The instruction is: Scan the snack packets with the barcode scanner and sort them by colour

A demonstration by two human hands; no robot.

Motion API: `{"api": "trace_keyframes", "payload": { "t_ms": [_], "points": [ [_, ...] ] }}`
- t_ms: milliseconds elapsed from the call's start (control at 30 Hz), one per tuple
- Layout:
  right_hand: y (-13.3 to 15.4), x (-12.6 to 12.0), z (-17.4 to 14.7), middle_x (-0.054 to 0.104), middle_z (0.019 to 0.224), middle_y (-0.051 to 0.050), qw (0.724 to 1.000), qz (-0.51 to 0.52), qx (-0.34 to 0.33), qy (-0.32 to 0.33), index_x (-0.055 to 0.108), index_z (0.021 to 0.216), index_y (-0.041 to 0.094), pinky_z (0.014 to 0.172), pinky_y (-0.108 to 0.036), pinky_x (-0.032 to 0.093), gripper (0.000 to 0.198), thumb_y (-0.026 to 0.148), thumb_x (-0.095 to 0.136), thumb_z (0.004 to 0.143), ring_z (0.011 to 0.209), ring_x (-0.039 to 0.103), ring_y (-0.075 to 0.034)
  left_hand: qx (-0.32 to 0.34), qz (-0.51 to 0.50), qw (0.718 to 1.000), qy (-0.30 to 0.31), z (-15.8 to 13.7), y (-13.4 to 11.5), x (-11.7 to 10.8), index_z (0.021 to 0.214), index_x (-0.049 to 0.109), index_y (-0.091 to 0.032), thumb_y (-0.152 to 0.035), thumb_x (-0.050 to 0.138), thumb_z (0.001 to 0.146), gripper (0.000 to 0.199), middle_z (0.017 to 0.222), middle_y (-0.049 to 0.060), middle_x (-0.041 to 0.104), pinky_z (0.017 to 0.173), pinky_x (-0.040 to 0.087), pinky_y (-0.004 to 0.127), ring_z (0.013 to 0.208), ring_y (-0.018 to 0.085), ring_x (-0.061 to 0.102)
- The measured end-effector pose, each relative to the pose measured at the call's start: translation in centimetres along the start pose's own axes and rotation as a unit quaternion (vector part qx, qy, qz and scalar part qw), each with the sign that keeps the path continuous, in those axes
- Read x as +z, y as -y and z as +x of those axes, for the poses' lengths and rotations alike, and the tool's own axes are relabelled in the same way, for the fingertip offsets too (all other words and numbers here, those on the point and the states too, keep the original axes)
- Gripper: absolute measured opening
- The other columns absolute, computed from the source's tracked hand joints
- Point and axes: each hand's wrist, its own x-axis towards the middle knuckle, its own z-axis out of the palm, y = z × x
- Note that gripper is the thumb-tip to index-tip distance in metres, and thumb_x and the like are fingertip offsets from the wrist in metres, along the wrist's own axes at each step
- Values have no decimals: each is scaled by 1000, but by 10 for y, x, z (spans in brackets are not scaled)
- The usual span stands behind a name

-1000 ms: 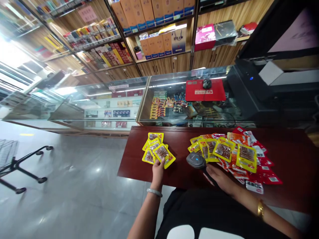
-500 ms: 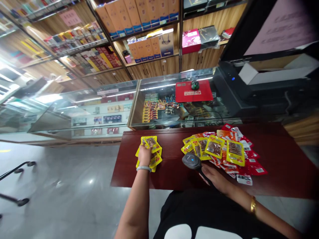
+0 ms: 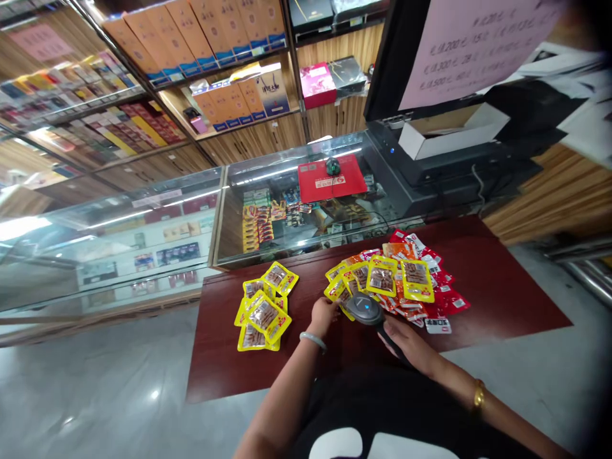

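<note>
My right hand (image 3: 404, 338) is wrapped round the handle of a dark barcode scanner (image 3: 366, 308), whose head shows a small blue light. Just left of the scanner, my left hand (image 3: 326, 313) has its fingers closed at the edge of a yellow snack packet (image 3: 338, 291); the scanner head covers part of what lies beside it. That packet belongs to a heap of yellow, orange and red packets (image 3: 444, 301). A separate loose pile of several yellow snack packets (image 3: 264, 317) lies on the left part of the dark red tabletop (image 3: 220, 363).
Behind the tabletop stands a glass display counter (image 3: 268, 172) with a red mat (image 3: 310, 185) and a mouse (image 3: 333, 166) on top. A monitor with a pink paper (image 3: 459, 57) and an open white box (image 3: 454, 131) are at right. Stocked shelves line the back wall.
My left hand has left the yellow pile on the left and moved right to the mixed heap. The right hand still holds the scanner. The view has turned to the right.
</note>
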Motion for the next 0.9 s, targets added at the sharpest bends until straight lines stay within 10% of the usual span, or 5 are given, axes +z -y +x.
{"api": "trace_keyframes", "payload": {
  "t_ms": [367,667,900],
  "points": [
    [-8,-9,-8,65,74,0,1000,1,16,-22,69,120,24,56,-29,47,59,72,51,92,63,58,-19,2,-194,980,-50,9,-5,-5,82,69,-11,-40,86,65,38,61,1,63,45,33,21,44,6,44],
    [-5,3,5,73,124,-12,998,-22,1,55,70,127,26,101,-48,50,58,69,53,92,100,68,-31,51,-293,945,-139,-28,25,-54,73,58,-17,-63,83,56,55,48,-9,42,43,22,21,42,5,31],
    [9,24,12,74,79,-6,992,-35,3,117,72,124,20,78,-42,58,67,74,50,90,68,65,-24,42,-367,908,-195,-38,39,-61,68,44,-22,-54,85,58,53,46,-12,34,41,16,20,40,4,28]
  ]
}}
